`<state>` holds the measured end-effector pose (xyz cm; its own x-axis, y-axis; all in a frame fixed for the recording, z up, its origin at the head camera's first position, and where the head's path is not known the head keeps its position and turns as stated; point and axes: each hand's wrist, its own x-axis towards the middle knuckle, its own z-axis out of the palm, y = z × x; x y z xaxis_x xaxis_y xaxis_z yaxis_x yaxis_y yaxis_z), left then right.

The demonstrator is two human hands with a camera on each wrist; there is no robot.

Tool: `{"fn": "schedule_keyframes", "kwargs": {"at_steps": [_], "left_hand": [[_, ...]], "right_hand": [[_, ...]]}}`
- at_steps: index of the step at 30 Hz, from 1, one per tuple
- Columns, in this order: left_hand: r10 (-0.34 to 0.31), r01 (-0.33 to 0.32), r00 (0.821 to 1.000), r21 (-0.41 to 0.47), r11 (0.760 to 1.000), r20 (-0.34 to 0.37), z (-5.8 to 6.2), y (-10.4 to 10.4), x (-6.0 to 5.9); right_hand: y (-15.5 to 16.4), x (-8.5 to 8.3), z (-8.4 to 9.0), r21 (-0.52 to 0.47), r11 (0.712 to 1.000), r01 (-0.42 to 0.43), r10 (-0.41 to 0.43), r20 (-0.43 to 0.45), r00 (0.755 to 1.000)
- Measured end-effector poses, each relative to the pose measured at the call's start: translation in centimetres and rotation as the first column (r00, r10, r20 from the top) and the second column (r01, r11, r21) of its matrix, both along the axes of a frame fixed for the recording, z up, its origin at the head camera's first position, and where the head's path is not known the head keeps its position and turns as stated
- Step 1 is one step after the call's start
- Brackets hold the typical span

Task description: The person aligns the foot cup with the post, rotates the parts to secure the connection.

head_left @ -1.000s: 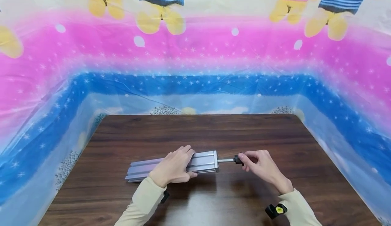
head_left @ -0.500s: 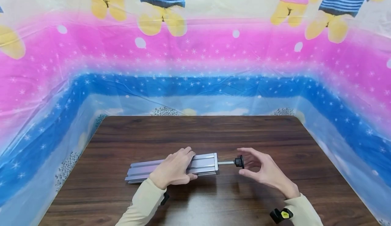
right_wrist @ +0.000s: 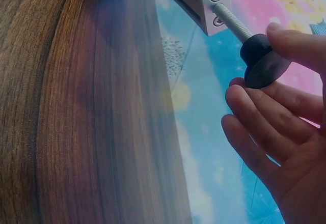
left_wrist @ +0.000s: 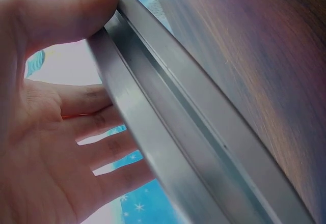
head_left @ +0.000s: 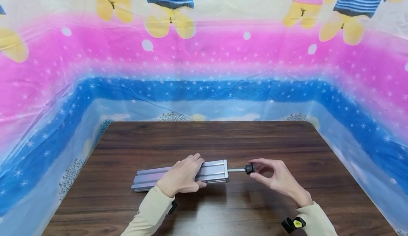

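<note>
A silver slotted aluminium profile [head_left: 213, 169] lies across the table, an end plate on its right end. My left hand [head_left: 183, 175] grips it over the top, thumb on the near side; in the left wrist view the thumb presses the slotted face of the aluminium profile [left_wrist: 168, 117]. From the end plate a threaded rod [head_left: 237, 170] sticks out to the right, carrying a black levelling foot [head_left: 249, 169]. My right hand [head_left: 278, 179] pinches the foot's rim between thumb and fingers. The right wrist view shows two screw heads in the end plate [right_wrist: 214, 12] beside the rod.
The dark wood-grain table [head_left: 204, 136] extends around both hands. A printed pink and blue cloth [head_left: 204, 51] hangs behind it and along both sides. Each wrist wears a black strap, the right strap [head_left: 293, 224] with a yellow mark.
My right hand first pinched the levelling foot, then spread its fingers away from it, and now pinches its rim again. The left hand and the profile stay in place.
</note>
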<state>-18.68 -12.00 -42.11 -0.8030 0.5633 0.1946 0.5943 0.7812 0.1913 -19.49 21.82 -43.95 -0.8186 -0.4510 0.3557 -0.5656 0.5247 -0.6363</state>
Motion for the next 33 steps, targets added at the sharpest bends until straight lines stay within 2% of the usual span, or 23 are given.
{"fn": "schedule_keyframes", "kwargs": {"at_steps": [6, 13, 16, 28, 33], "left_hand": [[0.0, 0.0, 1.0, -0.006, 1.0, 0.011, -0.1, 0.12, 0.04], [-0.005, 0.005, 1.0, -0.015, 1.0, 0.004, 0.04, 0.15, 0.0], [-0.005, 0.005, 1.0, -0.016, 1.0, 0.003, 0.05, 0.16, -0.03], [-0.004, 0.004, 1.0, -0.022, 1.0, 0.007, -0.07, 0.27, 0.04], [-0.003, 0.004, 1.0, -0.01, 1.0, 0.007, -0.02, 0.18, 0.05]], "right_hand": [[-0.04, 0.07, -0.01, 0.028, 0.999, 0.043, -0.044, 0.032, 0.999], [-0.18, -0.06, 0.12, 0.0, 0.998, 0.057, -0.056, 0.14, 0.989], [-0.25, -0.24, 0.06, -0.001, 0.998, 0.064, -0.063, 0.16, 0.985], [-0.47, -0.33, -0.6, 0.064, 0.994, 0.089, -0.097, 0.144, 0.985], [-0.08, 0.12, -0.24, 0.032, 0.999, 0.01, -0.013, 0.1, 0.995]]}}
